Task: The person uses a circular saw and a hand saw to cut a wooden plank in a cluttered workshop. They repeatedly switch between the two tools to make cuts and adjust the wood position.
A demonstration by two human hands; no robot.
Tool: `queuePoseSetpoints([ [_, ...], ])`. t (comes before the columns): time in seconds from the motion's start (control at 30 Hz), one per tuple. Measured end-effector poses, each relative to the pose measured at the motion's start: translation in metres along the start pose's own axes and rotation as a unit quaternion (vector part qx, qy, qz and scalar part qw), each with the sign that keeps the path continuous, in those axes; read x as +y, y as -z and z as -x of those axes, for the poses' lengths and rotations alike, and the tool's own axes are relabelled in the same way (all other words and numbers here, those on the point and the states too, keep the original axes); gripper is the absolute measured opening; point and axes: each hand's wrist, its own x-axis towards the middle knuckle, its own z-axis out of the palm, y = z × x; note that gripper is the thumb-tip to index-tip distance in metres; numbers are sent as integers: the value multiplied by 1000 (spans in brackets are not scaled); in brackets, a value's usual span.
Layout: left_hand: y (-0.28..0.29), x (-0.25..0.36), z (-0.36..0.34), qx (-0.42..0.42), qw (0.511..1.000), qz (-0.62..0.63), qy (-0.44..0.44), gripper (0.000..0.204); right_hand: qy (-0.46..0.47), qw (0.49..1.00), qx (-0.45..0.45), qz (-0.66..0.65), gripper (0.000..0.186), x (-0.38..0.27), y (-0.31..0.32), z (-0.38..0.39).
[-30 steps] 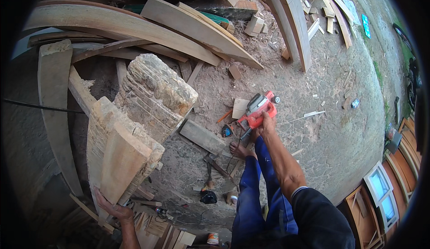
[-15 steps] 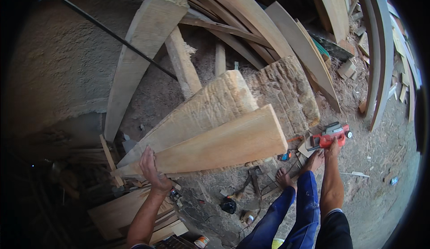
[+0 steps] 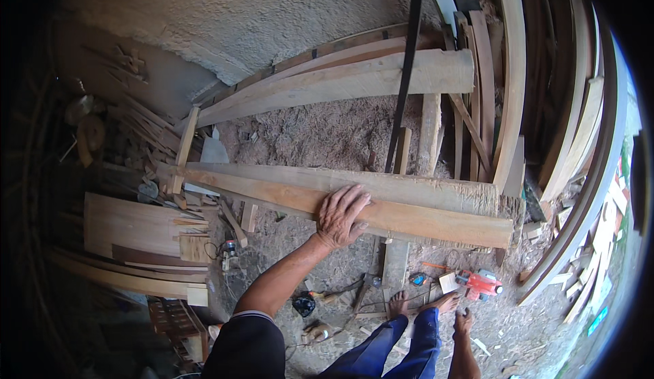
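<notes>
Centrally, a person's left hand (image 3: 339, 217) lies palm down across a long, tapering plank (image 3: 436, 220), fingers slightly spread over its top face, thumb angled toward the wide end. The plank rests on a thicker beam (image 3: 409, 189), along the beam's near edge; its wide end sits by the beam's rough right end and its narrow end runs toward the left, where a wooden strip (image 3: 184, 148) stands crosswise. Beyond the beam's far edge are wood shavings (image 3: 306, 133) and a thick board (image 3: 327, 87). On the floor (image 3: 531, 321), off the near right corner of the beam, sits a red and grey planer (image 3: 481, 284). The right hand (image 3: 464, 322) is just beside it, apart, its fingers partly hidden; whether they curl or pinch cannot be told. A flat wood square (image 3: 448, 283) lies left of the planer, near the bare feet (image 3: 444, 302).
</notes>
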Motion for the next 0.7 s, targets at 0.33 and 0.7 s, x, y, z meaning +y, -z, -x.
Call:
queuePoseSetpoints([
  [0.33, -13, 10, -24, 183, 925, 112, 315, 47, 118, 962, -240, 60, 63, -104, 36, 149],
  [0.7, -22, 11, -19, 276, 911, 84, 294, 41, 127, 947, -284, 85, 62, -202, 53, 169],
])
